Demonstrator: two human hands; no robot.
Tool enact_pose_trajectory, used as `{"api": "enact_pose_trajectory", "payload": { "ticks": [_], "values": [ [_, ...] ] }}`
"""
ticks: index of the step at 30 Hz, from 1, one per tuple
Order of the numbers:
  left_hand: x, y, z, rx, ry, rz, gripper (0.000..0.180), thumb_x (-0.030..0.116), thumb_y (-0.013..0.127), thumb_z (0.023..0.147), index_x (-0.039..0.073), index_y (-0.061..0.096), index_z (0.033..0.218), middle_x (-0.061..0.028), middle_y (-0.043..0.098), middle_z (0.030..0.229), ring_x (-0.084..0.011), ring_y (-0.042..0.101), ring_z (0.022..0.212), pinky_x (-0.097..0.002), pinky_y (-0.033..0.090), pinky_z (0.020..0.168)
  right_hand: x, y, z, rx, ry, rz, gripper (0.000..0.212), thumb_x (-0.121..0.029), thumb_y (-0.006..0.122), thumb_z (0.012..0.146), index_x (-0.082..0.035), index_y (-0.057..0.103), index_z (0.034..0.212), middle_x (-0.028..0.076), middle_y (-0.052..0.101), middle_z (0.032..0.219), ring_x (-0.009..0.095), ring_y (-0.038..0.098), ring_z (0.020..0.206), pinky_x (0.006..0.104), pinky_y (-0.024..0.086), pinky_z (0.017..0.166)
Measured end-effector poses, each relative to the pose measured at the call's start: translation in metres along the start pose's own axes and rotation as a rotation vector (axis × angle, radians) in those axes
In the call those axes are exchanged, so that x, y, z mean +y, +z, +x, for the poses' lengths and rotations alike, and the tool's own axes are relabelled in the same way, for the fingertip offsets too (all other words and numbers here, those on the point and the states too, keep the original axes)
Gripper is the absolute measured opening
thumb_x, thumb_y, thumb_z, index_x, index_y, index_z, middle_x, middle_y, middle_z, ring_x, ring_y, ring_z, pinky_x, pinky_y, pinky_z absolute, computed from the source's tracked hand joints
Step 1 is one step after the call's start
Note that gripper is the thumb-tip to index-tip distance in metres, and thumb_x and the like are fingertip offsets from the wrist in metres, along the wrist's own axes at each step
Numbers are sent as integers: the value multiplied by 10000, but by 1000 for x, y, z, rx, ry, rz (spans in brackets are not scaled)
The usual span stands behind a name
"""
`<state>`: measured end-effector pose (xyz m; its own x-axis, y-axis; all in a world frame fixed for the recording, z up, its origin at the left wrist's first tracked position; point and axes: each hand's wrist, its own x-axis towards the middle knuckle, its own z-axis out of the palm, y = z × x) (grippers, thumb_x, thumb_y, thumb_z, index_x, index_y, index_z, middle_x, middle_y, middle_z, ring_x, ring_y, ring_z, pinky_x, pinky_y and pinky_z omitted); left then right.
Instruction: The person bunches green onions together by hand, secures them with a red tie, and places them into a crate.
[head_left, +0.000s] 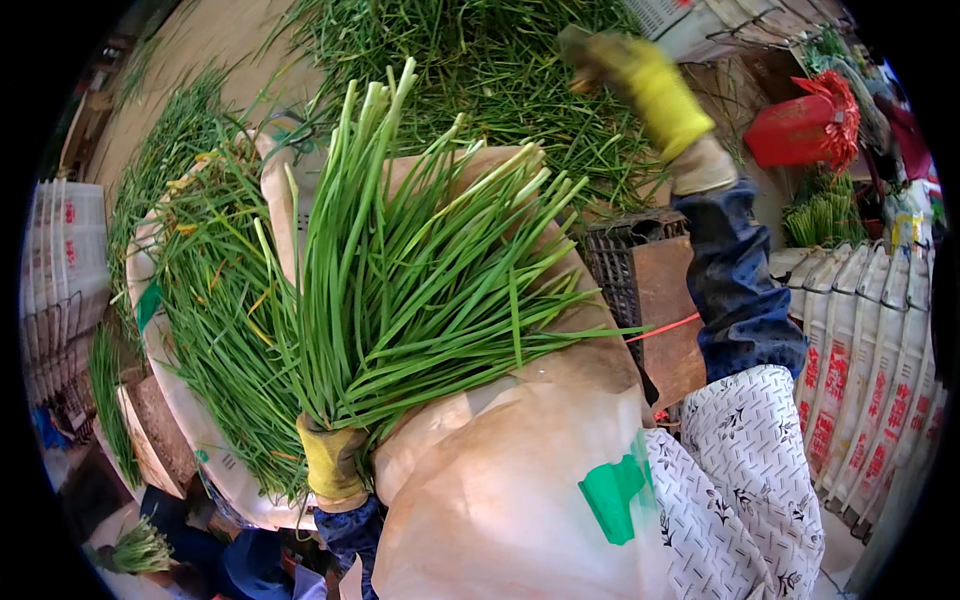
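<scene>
My left hand (333,462), in a yellow work glove, is closed around the lower end of a large bunch of garlic chives (350,320). The long green leaves fan up and to the right, their pale cut ends pointing away from me. The bunch lies against the whitish plastic sheet (520,480) that covers my lap. My right hand (620,75), also in a yellow glove, is stretched out far to the upper right, over a heap of loose chives (470,90). Motion smears its fingers, so whether it holds anything cannot be made out.
More chives (220,330) lie on a white sheet at the left. White crates (865,370) stand at right and others (65,250) at far left. A dark plastic crate (610,255) sits beyond my right knee. A red bag (800,120) lies farther off.
</scene>
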<state>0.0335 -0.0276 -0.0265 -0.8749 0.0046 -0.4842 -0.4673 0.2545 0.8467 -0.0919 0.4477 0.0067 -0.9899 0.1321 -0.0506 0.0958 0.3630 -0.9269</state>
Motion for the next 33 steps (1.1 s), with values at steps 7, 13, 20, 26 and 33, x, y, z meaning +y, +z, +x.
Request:
{"api": "enact_pose_trajectory", "payload": {
  "ticks": [7,13,20,26,33],
  "values": [
    [-4,-1,2,17,-22,-41,340,-55,690,632,-16,641,966,-51,688,884,-155,633,758,-290,510,708,19,57,-11,-15,103,344,226,-159,689,837,-17,691,1013,69,702,878,119,625,702,249,515,682],
    [6,2,-6,31,-39,-28,319,-53,680,643,-14,638,956,-46,681,871,-156,630,765,-295,504,699,-45,84,-20,-395,249,-122,508,-473,695,801,-86,663,1128,106,668,974,260,626,956,333,491,830],
    [12,2,-4,-56,-33,11,295,-41,695,669,-21,633,957,-54,685,882,-151,631,767,-297,513,699,-35,119,-46,-74,-524,-840,403,-486,693,778,-134,675,974,95,591,1133,348,488,1190,526,305,1045],
    [7,-2,-5,-30,-49,65,374,-5,761,661,-27,619,1007,-66,691,932,-160,646,820,-296,515,738,-23,115,-25,74,-189,202,183,-245,667,837,-73,674,896,62,662,826,181,636,771,317,500,740],
    [1,-6,-4,-31,-84,58,400,49,801,649,-16,625,1003,-75,692,936,-172,651,811,-303,521,734,-53,124,49,71,-250,-343,515,-460,730,789,-15,673,1041,64,686,854,156,630,776,250,485,739]
  ]
}}
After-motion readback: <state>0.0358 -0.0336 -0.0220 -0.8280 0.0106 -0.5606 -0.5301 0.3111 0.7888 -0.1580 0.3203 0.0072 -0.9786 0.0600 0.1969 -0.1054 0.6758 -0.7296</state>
